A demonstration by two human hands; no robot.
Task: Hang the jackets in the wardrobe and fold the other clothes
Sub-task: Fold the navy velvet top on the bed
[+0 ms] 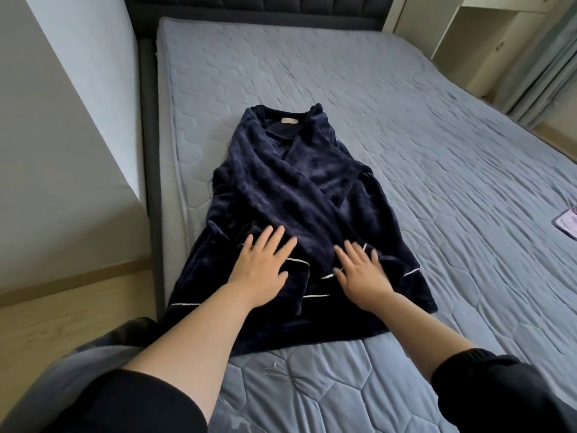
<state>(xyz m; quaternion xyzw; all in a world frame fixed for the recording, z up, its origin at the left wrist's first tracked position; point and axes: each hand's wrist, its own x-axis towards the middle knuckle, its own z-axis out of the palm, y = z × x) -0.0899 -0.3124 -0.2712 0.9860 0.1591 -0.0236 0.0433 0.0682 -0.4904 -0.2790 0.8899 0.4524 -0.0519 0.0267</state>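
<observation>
Dark navy plush robe [290, 195]: head view; lies spread lengthwise on the bed, collar toward the headboard, hem toward the person, front panels crossed over each other.
Robe trim: thin white piping [412, 271] runs along edges on the lower half; a small pale label [290, 120] sits inside the collar.
Left hand [262, 270]: released, palm down, fingers straight and spread, pressing flat on the lower left part of the robe.
Right hand [362, 273]: released, palm down, fingers straight and spread, resting flat on the lower right part of the robe; grasping nothing.
Forearms: bare, with black sleeves [125, 401] pushed up.
Grey-blue quilted mattress [406, 120]: carries the robe, which lies toward its left side.
Dark upholstered bed frame [146, 151]: borders the mattress on the left.
Flat purple object [566, 225]: on the mattress at the right edge, well apart from the robe; its identity cannot be determined.
</observation>
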